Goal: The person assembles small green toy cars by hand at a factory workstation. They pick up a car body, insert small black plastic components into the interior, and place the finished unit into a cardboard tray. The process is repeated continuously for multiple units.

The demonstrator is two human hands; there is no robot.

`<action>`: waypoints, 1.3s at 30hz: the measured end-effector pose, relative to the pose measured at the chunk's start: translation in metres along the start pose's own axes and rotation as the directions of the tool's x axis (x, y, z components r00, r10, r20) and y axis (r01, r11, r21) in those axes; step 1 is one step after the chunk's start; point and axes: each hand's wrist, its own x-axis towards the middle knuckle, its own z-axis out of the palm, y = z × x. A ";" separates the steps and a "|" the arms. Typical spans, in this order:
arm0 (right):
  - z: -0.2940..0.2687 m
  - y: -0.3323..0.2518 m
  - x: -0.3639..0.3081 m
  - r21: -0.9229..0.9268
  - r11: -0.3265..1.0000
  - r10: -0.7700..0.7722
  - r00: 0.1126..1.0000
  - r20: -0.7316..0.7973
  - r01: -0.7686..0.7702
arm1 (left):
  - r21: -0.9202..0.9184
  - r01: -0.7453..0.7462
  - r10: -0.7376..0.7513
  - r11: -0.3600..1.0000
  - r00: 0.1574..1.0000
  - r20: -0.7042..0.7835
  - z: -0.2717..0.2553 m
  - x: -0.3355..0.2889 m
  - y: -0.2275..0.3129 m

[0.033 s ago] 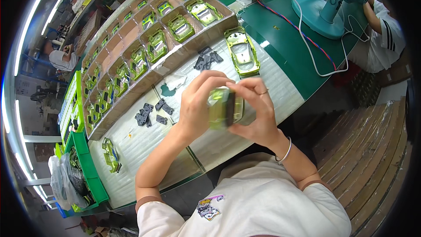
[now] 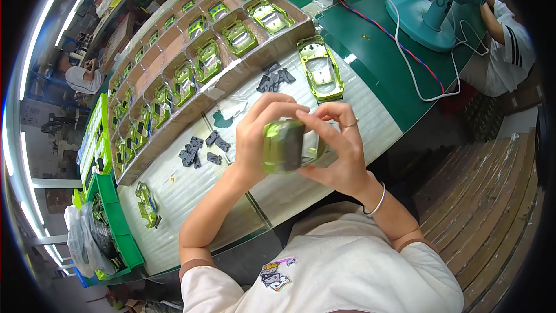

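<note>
A lime-green toy car body (image 2: 272,149) is held up in front of me, blurred by motion, with a dark part (image 2: 294,146) on its right side. My left hand (image 2: 252,142) is closed round the body's left side. Thumb and fingers of my right hand (image 2: 341,148) curve round its right end and pinch it near the dark part. Beyond my hands another green car body (image 2: 320,69) lies on the white mat. Small dark plastic parts lie in one pile (image 2: 191,152) left of my left hand and in another pile (image 2: 275,80) above it.
A divided cardboard tray (image 2: 208,90) of green car bodies stretches across the far left. One more body (image 2: 147,204) lies near the green crate (image 2: 119,220). At the far right stand a teal fan (image 2: 428,17) and its white cord (image 2: 399,40). Another person (image 2: 504,52) is beyond.
The held car body has shifted and turned slightly left, so more of its dark side shows. Both hands keep their hold; the things on the table have stayed put.
</note>
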 end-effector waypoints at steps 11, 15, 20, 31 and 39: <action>-0.013 -0.023 -0.003 0.061 0.989 0.132 0.991 0.037 -0.134 | -0.638 -0.103 0.021 0.763 0.991 -0.134 0.002 -0.016 -0.021; -0.004 -0.033 -0.015 0.089 0.978 0.190 0.982 0.008 -0.190 | -0.582 -0.126 0.047 0.803 0.988 -0.149 0.000 -0.014 -0.012; 0.004 -0.037 -0.016 0.032 0.988 0.152 0.988 0.011 -0.152 | -0.693 -0.081 -0.052 0.717 0.984 -0.169 0.005 -0.018 -0.013; -0.016 -0.004 0.020 0.500 0.703 0.425 0.863 0.274 -0.505 | -0.693 0.057 -0.107 0.719 0.994 -0.029 0.005 -0.023 -0.029; 0.004 0.006 0.018 0.152 0.986 0.073 0.995 -0.071 -0.062 | -0.711 0.225 -0.286 0.666 0.958 0.036 0.009 -0.027 -0.017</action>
